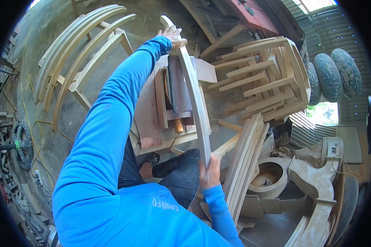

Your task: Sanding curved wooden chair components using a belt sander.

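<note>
Blue-sleeved left arm (107, 111) stretched far ahead, right arm (220, 210) low.
Left hand (173, 37) rests palm-down, fingers bent; right hand (210, 173) is curled closed.

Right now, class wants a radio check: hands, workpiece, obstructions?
Left hand on curved wooden strip, near far end. Right hand gripping near end. Pale boards close on right, possible obstruction.

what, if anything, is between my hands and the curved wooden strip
Nothing visible: the left hand holds the curved wooden strip near its far end, and the right hand grips its near end. The stacked wooden frames stand off to the right.
</note>
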The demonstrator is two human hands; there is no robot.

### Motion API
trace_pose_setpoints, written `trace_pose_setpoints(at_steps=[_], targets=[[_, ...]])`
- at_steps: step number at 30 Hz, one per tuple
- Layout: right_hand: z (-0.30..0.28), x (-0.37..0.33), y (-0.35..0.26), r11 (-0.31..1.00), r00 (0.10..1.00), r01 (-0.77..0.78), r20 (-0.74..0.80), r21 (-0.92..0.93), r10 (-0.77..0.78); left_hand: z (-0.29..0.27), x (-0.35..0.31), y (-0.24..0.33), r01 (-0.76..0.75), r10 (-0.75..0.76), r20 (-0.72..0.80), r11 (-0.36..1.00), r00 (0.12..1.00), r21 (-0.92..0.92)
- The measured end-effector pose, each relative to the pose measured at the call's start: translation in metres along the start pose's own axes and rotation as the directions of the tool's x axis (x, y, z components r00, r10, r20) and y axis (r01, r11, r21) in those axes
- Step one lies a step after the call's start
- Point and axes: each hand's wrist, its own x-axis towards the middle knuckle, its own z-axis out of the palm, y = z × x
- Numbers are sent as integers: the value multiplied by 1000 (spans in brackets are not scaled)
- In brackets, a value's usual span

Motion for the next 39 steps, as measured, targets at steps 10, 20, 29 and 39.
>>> trace_pose_setpoints(at_steps=[10, 20, 29, 39], targets=[[-79, -304, 38, 898, 897, -433, 131, 77, 421, -19, -204, 102, -107, 107, 110, 994, 988, -1], [-147, -380, 47, 867, 868, -489, 47, -90, 495, -19, -284, 152, -134, 138, 32, 986, 990, -100], [-156, -229, 1, 931, 935, -311, 114, -191, 335, -20, -165, 89, -53, 65, 78, 987, 995, -153], [-110, 22, -59, 927, 965, -174, 128, -331, 227, 90, 106, -39, -317, 310, 73, 938, 948, 143]])
